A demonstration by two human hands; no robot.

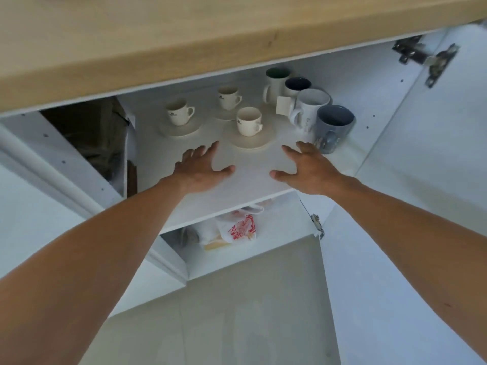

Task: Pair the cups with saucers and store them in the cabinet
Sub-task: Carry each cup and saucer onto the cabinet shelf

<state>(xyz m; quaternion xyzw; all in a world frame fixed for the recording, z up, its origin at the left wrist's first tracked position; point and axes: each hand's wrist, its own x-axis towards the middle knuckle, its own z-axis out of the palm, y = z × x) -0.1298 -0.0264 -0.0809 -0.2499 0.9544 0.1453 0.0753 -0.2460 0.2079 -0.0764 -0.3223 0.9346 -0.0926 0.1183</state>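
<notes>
Nearest, the left hand point(199, 168) and right hand point(308, 168) lie spread flat and empty on the front of the shelf point(253, 185); just beyond, at twelve o'clock from them, the nearest cup point(248, 121) sits on its saucer point(249, 137); farther, at eleven o'clock, a second cup point(179, 111) and, rearmost, a third cup point(228, 98) sit likewise paired; the mugs point(311, 106) crowd two o'clock. Three pairs look stored; each cup bears a small dark mark, probably a logo, unreadable.
</notes>
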